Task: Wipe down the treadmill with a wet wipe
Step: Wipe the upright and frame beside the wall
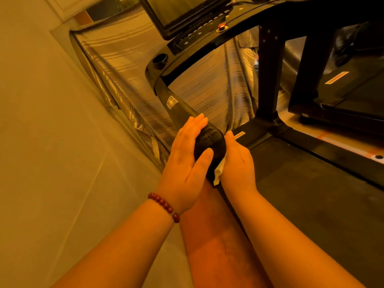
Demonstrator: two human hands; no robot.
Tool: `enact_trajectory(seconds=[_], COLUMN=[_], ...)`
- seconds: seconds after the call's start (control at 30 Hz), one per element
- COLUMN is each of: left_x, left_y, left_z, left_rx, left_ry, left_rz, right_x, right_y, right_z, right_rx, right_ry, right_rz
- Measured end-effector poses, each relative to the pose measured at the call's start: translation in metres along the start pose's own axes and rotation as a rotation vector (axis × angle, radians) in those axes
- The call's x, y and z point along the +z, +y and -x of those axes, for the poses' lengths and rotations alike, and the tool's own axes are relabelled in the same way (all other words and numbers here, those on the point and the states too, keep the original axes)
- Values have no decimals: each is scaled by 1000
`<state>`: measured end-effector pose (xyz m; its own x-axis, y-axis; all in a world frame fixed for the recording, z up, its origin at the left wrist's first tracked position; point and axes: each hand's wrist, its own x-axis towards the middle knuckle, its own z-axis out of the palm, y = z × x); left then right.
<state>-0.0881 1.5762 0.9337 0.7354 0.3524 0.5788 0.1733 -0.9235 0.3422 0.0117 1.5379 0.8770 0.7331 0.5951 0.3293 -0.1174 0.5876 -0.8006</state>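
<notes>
Hands of a person meet on the padded end of a black treadmill (301,194) handrail (209,144), seen from above their shoulders; the left hand (188,163), with a dark red bead bracelet (164,205) at the wrist, lies with a loose, unclosed grip, fingers straight along the rail's left side and thumb resting across its rounded end; the right hand (236,163) keeps a closed grip on a pale wet wipe (219,172), pressing it to the rail's right side, thumb pointing up and fingers hidden behind the rail; a crumpled corner of the wipe shows between palm and rail. Farther up the rail are a round cup holder (160,59), a button strip with a red knob (222,27), and a dark screen (180,11). Striped shiny curtain (124,59) hangs behind; a plain wall (41,121) stands at the left.
</notes>
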Motion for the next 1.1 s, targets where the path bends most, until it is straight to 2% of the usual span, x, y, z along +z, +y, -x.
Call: enact_trajectory(seconds=[0.07,0.13,0.2,0.3,0.4,0.5,0.63,0.73,1.0,1.1], left_x=[-1,-1,3,10,9,7,7,7,13,16], left_y=[8,12,12,7,5,6,13,15,14,15], left_z=[-5,-10,-10,-7,-6,-8,-7,-8,-7,-8], left_rx=[-51,-89,-69,-79,-81,-70,-109,-101,-103,-136], left_ry=[80,148,133,89,63,66,75,93,194,240], left_rz=[12,47,40,74,58,65,95,98,260,299], right_x=[0,2,5,13,16,12,12,7,1,5], right_y=[-6,-8,-9,-23,-31,-36,-37,-40,-55,-60], right_z=[1,5,8,9,6,6,11,12,6,5], right_rx=[79,71,18,50,4,-35,-195,-237,-260,-255], right_ry=[-98,-138,-59,81,94,37,-27,-63,-137,-134], right_rz=[-89,-47,26,81,187,227,475,611,718,668])
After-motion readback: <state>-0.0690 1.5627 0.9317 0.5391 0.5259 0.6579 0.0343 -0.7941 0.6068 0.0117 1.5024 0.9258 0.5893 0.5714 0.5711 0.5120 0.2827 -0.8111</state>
